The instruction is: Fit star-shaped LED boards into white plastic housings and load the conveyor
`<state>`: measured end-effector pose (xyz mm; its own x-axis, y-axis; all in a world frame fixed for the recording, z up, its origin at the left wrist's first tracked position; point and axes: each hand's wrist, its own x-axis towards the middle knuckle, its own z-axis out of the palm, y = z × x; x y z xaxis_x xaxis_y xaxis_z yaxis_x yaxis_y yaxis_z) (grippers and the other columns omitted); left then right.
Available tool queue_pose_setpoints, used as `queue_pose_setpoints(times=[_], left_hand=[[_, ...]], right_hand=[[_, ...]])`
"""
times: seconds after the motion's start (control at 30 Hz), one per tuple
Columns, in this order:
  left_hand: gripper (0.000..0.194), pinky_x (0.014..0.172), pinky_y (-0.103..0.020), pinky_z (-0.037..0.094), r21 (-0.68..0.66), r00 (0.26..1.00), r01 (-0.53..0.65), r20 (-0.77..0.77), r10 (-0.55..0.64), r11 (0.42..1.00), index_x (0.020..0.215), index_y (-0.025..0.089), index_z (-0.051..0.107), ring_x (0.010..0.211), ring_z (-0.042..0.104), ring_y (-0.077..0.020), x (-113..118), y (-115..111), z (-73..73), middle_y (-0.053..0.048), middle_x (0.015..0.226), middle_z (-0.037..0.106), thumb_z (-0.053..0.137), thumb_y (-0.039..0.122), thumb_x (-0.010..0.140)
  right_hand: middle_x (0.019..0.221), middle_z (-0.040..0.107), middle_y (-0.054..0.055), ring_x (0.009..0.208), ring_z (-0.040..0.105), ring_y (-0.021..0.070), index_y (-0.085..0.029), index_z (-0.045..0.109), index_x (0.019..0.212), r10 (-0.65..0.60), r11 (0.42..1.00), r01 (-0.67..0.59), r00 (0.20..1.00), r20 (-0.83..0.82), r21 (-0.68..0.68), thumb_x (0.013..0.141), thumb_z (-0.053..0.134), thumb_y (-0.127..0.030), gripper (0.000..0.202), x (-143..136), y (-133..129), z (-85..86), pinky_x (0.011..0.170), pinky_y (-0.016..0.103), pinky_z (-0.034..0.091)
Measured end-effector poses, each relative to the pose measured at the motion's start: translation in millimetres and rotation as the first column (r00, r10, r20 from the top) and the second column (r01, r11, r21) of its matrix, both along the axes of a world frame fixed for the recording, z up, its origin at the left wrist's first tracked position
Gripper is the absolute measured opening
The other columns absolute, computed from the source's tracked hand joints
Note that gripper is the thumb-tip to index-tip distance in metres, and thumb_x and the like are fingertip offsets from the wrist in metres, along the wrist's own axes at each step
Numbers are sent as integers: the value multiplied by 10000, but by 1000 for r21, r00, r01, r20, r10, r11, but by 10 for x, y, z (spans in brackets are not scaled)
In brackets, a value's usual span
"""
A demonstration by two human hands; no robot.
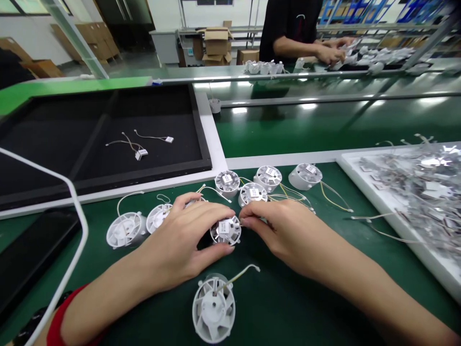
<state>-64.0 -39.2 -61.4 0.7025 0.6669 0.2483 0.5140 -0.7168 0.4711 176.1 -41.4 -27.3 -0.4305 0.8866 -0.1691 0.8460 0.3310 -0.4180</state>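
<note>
My left hand [182, 238] is wrapped round a small white round fan [226, 232] with a square white labelled piece on its top. At the fan's right edge, the thumb and forefinger of my right hand [288, 228] are pinched together; what is between them, perhaps a thin wire, is too small to make out. In front of my hands a white fan [213, 310] stands with its wire sticking up. Several more fans, such as the one at the back [305, 176], sit behind my hands, with another white fan [126, 230] left of my left hand.
On the right a white foam tray [345, 166] holds a heap of small wired pieces. A black-topped panel [158, 105] at the left bears a few wired pieces [141, 154]. A white cable [77, 206] arches at the left. Across the line a co-worker [293, 29] handles parts.
</note>
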Motion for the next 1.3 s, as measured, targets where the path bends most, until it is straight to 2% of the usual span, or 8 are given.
queue_pose_setpoints(times=[0.2, 0.3, 0.47, 0.6, 0.7, 0.87, 1.13, 1.3], left_hand=[[322, 1346, -310, -4, -34, 996, 80, -38, -81, 996, 1429, 301, 490, 1184, 720, -136, -61, 14, 56, 45, 1345, 729, 594, 373, 1133], [393, 1380, -381, 21, -37, 991, 108, -73, -110, 993, 1445, 307, 481, 1205, 728, -161, -88, 34, 79, 28, 1363, 733, 655, 320, 1093], [374, 1416, -485, 30, -35, 992, 97, -77, -100, 995, 1427, 295, 491, 1166, 750, -170, -76, 44, 112, 24, 1318, 752, 646, 303, 1086], [325, 1424, -483, 71, 11, 989, 126, -82, -124, 992, 1423, 267, 515, 1198, 748, -166, -68, 46, 101, 9, 1305, 761, 603, 293, 1111], [243, 1422, -431, 120, 60, 991, 125, -55, -121, 990, 1359, 259, 570, 1248, 733, -156, -79, 49, 64, 19, 1272, 778, 593, 295, 1120], [211, 1419, -363, 81, 86, 991, 133, -45, -129, 987, 1315, 266, 592, 1293, 710, -128, -105, 57, 16, 35, 1277, 782, 580, 387, 1142], [204, 1408, -514, 192, 225, 989, 147, -59, -138, 963, 1321, 223, 589, 1248, 743, -193, -86, 46, -26, -39, 1253, 797, 567, 322, 1144], [296, 1421, -473, 149, 292, 976, 201, -141, -166, 935, 1387, 153, 556, 1344, 687, -198, -82, 46, -73, -101, 1306, 764, 533, 348, 1165]], right_hand=[[889, 815, 28, 754, 754, 205, -211, 783, 990, 198, 979, -199, 980, 22, 43, 1019, 684, -140, 126, 87, -35, 63, 608, 296, 357], [907, 810, 26, 743, 736, 188, -204, 788, 1007, 271, 959, -276, 959, 81, 63, 979, 694, -75, 162, 107, -42, 67, 567, 301, 296], [763, 747, 7, 605, 616, 155, -191, 744, 880, 317, 940, -332, 936, 153, 81, 932, 682, -55, 158, 82, -25, 96, 512, 315, 183], [757, 744, 19, 596, 574, 152, -190, 734, 860, 320, 937, -339, 929, 187, 81, 908, 675, -54, 156, 62, -13, 106, 514, 314, 178], [795, 751, 26, 634, 600, 163, -191, 743, 911, 305, 947, -318, 934, 186, 44, 958, 654, -75, 154, 60, -4, 90, 536, 311, 212], [831, 740, 32, 705, 649, 175, -176, 725, 895, 284, 959, -283, 950, 130, -28, 1013, 637, -86, 173, 58, 14, 75, 602, 299, 316], [846, 741, 39, 727, 681, 185, -167, 719, 895, 282, 959, -281, 955, 89, -28, 1019, 634, -76, 176, 65, -20, 73, 618, 308, 342], [832, 756, 38, 685, 671, 186, -168, 695, 891, 254, 967, -254, 961, 107, -14, 1012, 639, -85, 158, 63, -19, 53, 583, 315, 300]])
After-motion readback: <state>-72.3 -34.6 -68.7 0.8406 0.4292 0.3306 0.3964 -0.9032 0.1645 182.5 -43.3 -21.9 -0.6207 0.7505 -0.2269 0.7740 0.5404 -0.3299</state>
